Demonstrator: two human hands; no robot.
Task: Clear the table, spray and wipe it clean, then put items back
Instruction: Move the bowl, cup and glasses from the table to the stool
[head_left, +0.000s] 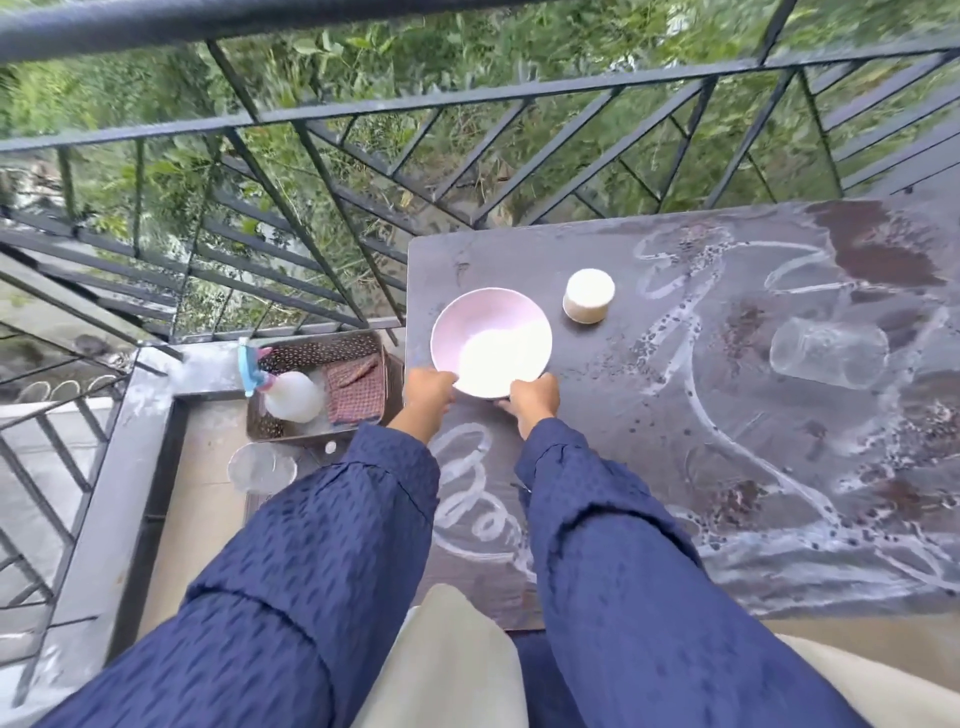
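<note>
Left hand: I saw my left hand (427, 396) closed on the near-left rim of the pink bowl (491, 343), thumb over the edge.
Right hand: my right hand (534, 400) gripped the near-right rim of the same bowl, fingers partly tucked under it.
Bowl: it sat at the table's left edge, near the far corner, and looked empty; I could not tell whether it was lifted or resting.
Sleeves: both arms wore dark blue patterned sleeves (597, 519).
Small tub: a white lidded tub (588, 296) stood just beyond the bowl, to its right, apart from it.
Glass: a clear tumbler (828, 352) lay on its side, well to the right.
Table: the dark table (675, 519) carried white streaks and brown crumbs.
Tray: a metal tray (317, 349) on the floor to the left held a spray bottle (285, 391) and a checked cloth (356, 389).
Floor: a clear round dish (262, 467) lay just beside the tray's near end.
Railing: a black metal railing (467, 98) ran behind the table.
</note>
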